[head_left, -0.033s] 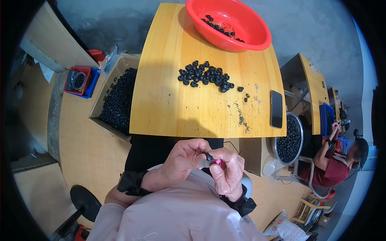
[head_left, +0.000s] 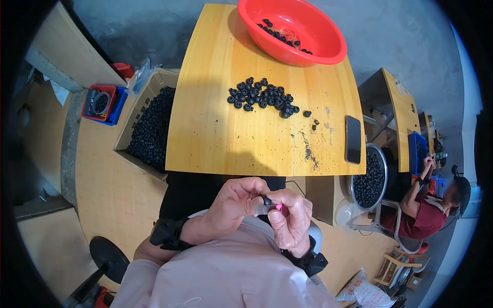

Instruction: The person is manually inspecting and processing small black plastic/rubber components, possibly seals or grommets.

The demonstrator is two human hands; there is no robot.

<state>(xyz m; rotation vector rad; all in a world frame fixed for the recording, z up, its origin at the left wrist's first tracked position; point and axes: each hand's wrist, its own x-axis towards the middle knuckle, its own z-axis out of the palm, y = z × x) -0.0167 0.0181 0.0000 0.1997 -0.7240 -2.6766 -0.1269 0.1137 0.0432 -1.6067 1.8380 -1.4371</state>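
Just off the table's near edge, my two hands meet in front of my body. My left hand [head_left: 229,204] is closed, pinching a small round black rubber-like part [head_left: 266,200] between thumb and forefinger. My right hand [head_left: 291,218] is closed around a small pink-ended tool [head_left: 279,207], mostly hidden by the fingers. A flat, pale grey strip [head_left: 262,209] lies between the thumbs, below the black part; I cannot tell whether it belongs to the tool. On the table, similar black parts [head_left: 254,95] lie in a loose pile ahead of my hands.
A red basin [head_left: 328,49] with several black parts stands at the wooden table's [head_left: 205,138] far edge. A phone [head_left: 353,138] lies at right, near black crumbs [head_left: 309,154]. A carton [head_left: 123,138] and a metal bowl [head_left: 384,177] flank the table. Another person [head_left: 423,213] sits far right.
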